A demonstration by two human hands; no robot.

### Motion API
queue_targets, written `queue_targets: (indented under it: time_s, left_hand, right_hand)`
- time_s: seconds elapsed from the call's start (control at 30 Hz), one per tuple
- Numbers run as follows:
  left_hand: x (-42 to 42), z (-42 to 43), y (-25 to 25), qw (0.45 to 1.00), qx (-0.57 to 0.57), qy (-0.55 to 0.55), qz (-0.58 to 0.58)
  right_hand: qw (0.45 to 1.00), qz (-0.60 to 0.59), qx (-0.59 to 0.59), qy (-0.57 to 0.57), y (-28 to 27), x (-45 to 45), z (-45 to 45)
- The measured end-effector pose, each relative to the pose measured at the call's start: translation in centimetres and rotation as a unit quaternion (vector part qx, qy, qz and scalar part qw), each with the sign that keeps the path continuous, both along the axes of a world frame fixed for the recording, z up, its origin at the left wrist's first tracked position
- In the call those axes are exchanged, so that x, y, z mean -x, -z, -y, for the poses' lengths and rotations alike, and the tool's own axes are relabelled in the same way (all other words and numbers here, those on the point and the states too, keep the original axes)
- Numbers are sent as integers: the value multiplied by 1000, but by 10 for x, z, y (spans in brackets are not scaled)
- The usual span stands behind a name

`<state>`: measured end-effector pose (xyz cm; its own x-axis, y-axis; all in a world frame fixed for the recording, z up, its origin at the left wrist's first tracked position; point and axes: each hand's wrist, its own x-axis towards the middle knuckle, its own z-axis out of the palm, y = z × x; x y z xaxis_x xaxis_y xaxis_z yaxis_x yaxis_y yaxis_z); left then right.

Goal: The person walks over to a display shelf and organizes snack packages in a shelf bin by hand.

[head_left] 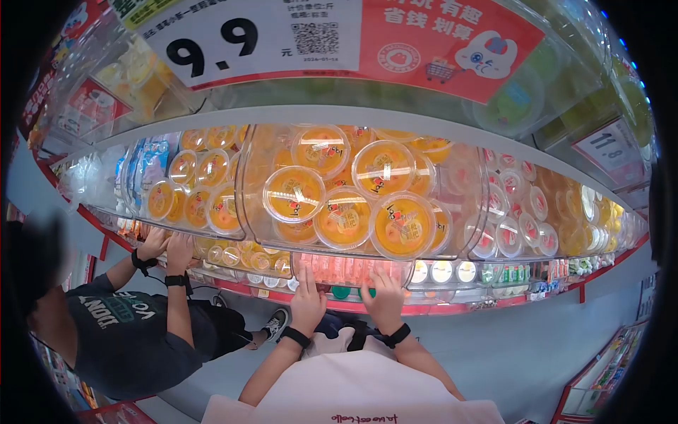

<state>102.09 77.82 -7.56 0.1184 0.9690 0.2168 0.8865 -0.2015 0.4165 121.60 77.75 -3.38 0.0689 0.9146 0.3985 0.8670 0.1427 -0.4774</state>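
Observation:
My left hand [308, 305] reaches forward to the front of a lower shelf, fingers stretched out. Beside it, my right hand [385, 300] has its fingers extended and slightly apart. Both are nearest to a row of pink packages [337, 270] behind a clear front; whether the fingertips touch them I cannot tell. Neither hand appears to hold anything. Green round items [341, 291] show low between the hands. Just above lies a clear bin [247, 177] full of round lidded cups [402, 225] with orange contents.
A co-worker [134, 332] stands at left, both hands [166, 247] at the shelf edge. More cups [508, 237] fill bins on the right. A price sign [268, 49] reading 9.9 hangs above a pale shelf edge [353, 115]. Another shelf unit [600, 374] stands lower right.

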Motion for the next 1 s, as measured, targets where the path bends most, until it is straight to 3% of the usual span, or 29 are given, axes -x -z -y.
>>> queue_targets:
  time_s: [0.43, 0.5, 0.7, 0.83, 1.0]
  left_hand:
    - [2, 3, -3, 999, -33, -18, 11]
    - [2, 7, -5, 999, -27, -15, 9]
    - [1, 15, -6, 994, -45, -5, 99]
    - [0, 18, -7, 998, -3, -1, 68]
    - [-3, 21, -10, 998, -44, -1, 44]
  right_hand:
    - [999, -46, -23, -14, 2, -1, 7]
    - [992, -109, 45, -34, 0, -6, 12]
    - [996, -72, -10, -55, 12, -9, 11]
    - [995, -80, -18, -51, 10, -9, 9]
    - [995, -84, -1, -49, 8, -8, 10]
